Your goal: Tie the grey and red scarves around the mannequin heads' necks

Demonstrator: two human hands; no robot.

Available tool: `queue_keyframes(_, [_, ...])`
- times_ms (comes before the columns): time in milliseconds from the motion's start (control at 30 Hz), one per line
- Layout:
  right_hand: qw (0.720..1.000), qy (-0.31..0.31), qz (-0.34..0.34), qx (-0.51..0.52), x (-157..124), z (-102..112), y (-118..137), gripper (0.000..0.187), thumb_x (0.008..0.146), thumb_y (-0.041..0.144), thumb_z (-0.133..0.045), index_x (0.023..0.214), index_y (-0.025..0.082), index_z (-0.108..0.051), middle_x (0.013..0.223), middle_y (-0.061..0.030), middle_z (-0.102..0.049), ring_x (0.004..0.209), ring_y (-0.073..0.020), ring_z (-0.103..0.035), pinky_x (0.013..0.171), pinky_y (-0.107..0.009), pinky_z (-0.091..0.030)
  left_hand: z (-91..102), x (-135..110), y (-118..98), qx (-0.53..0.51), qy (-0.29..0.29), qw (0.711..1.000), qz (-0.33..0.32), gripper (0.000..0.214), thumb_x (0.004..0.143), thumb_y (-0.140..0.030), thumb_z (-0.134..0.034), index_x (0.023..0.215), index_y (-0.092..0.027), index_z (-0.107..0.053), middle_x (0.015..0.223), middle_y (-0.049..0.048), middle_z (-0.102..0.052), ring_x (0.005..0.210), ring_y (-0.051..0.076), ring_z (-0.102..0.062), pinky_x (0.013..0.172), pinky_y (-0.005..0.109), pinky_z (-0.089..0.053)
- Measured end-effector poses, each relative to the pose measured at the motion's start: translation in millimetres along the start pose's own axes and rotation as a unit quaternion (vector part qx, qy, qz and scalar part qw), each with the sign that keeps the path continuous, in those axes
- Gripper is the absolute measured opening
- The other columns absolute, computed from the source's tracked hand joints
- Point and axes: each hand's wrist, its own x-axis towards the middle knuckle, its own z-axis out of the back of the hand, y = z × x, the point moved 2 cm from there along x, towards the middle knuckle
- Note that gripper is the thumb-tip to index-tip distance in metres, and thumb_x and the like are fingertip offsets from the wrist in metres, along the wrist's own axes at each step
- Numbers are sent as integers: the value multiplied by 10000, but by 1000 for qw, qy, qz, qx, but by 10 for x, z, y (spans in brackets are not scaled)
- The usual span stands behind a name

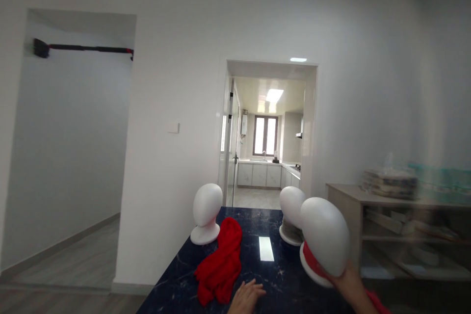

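Observation:
My right hand (344,279) grips a white mannequin head (326,241) from below and holds it tilted above the dark marble table (272,274); a red band shows around its base. My left hand (247,295) rests flat on the table with fingers spread, right beside a crumpled red cloth (221,262). Two more white mannequin heads stand upright on the table: one at the far left (206,212), one at the far right (291,210) behind the held head.
A wooden shelf unit (397,228) with stacked items stands to the right of the table. Beyond the table a doorway opens into a kitchen (267,157). Left is an open passage (69,157) with a black and red bar across its top.

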Motion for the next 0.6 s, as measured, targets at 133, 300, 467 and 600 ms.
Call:
queue_keyframes(133, [998,8,-52,23,-169,-429,1,828,609,627,-767,1313,218,-619,1273,-212,-762,1220,-462,-703,1018,-521,-546,-14,-14,16,18,-2,1000,4,516,962,-728,-504,1355,-459,-704,1482,40,-693,1500,355,-516,1304,606,-304])
queue_keyframes(300, [992,31,-125,-17,-180,-579,-21,1076,611,739,-719,1473,148,-461,1221,-265,-773,1130,-499,-740,938,-556,-570,-33,45,42,22,36,998,46,453,975,-673,-520,1321,-466,-725,1516,45,-662,1517,402,-481,1297,681,-275])
queue_keyframes(467, [994,48,-79,-61,-242,-514,23,966,710,747,-642,1482,200,-446,1324,-250,-740,1223,-481,-704,997,-605,-536,53,8,-158,48,22,997,63,377,968,-505,-618,1312,-395,-728,1546,36,-639,1522,328,-489,1310,564,-322])
queue_keyframes(600, [989,-18,-45,-140,-451,-282,25,955,729,728,-589,1444,100,-501,1400,-320,-660,1312,-536,-618,1043,-716,-482,333,-52,-385,82,-73,987,114,615,784,-357,-780,1388,-275,-698,1599,105,-578,1527,322,-480,1294,443,-371])
